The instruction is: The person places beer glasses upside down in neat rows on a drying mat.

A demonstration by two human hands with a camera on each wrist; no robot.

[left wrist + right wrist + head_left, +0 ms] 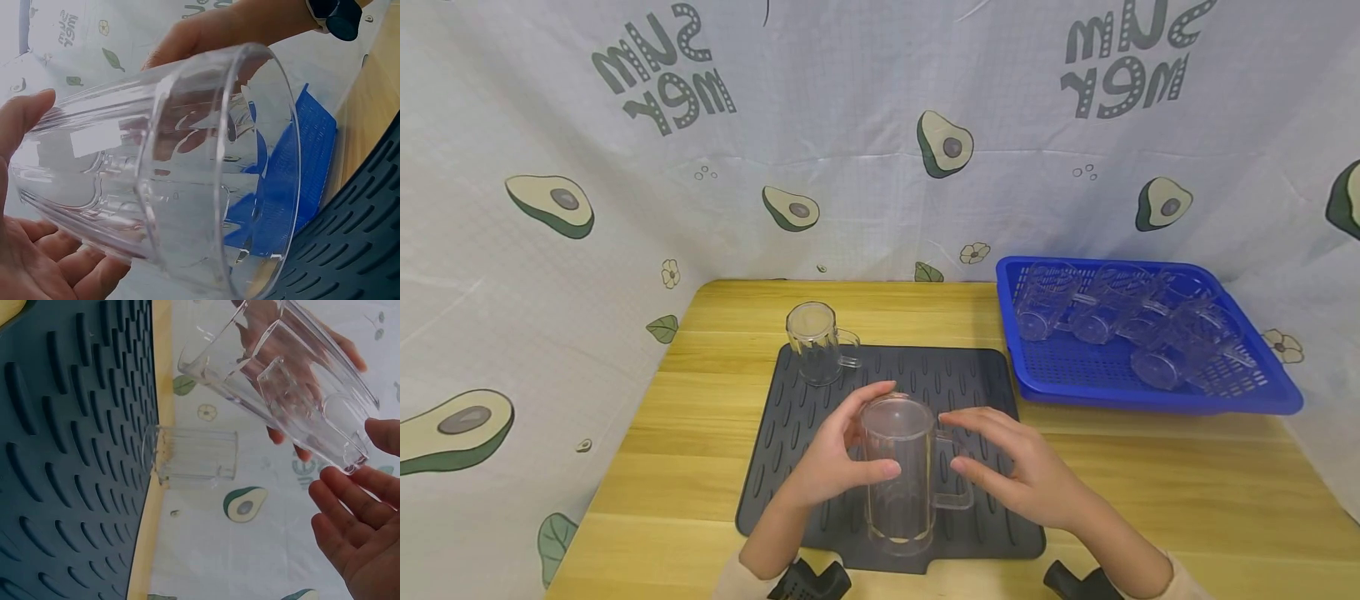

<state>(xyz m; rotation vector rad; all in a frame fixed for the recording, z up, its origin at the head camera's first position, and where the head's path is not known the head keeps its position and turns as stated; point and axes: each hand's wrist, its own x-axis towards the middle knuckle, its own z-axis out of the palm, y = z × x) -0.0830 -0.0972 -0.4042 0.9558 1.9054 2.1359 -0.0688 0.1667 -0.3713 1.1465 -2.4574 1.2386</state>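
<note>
A clear glass mug [898,475] is held upside down over the dark ridged drying mat [962,375], its handle pointing right. My left hand [823,458] grips the mug's body, with the thumb on the near side and the fingers round the far side. The mug's wide rim [290,181] faces the mat in the left wrist view. Beside the handle is my right hand [1026,467], its fingers loosely spread. In the right wrist view, its fingertips [328,478] are right at the mug's base end. Another glass mug [820,354] stands upside down at the mat's back left corner.
To the back right, a blue plastic basket [1037,371] holds several more clear glass mugs [1097,312]. Mat and basket both rest on a wooden table [662,450]. A white curtain [865,100] printed with avocados hangs behind and at the sides.
</note>
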